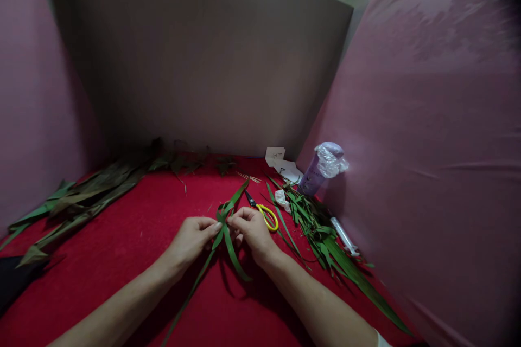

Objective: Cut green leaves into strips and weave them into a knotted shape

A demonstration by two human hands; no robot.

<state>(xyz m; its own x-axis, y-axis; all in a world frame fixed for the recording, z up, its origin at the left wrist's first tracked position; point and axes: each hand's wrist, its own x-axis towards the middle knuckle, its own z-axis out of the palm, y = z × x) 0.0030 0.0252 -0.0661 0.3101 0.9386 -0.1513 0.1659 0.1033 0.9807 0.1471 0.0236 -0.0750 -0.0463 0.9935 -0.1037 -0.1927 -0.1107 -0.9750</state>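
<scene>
Yellow-handled scissors (264, 213) lie near the middle of the red surface (134, 227), blades pointing to its back edge. Cut green leaves (315, 225) lie along the right edge, with a crumpled white scrap (281, 198) at their far end and a white tube (344, 236) beside them. A purple bottle (317, 173) capped in clear plastic and some papers (280, 161) sit in the back right corner, and dried leaves (81, 195) run along the left and back edges.

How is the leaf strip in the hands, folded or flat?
Folded: the leaf strip loops over itself where the left hand and right hand pinch it, ends trailing across the red cloth.
</scene>
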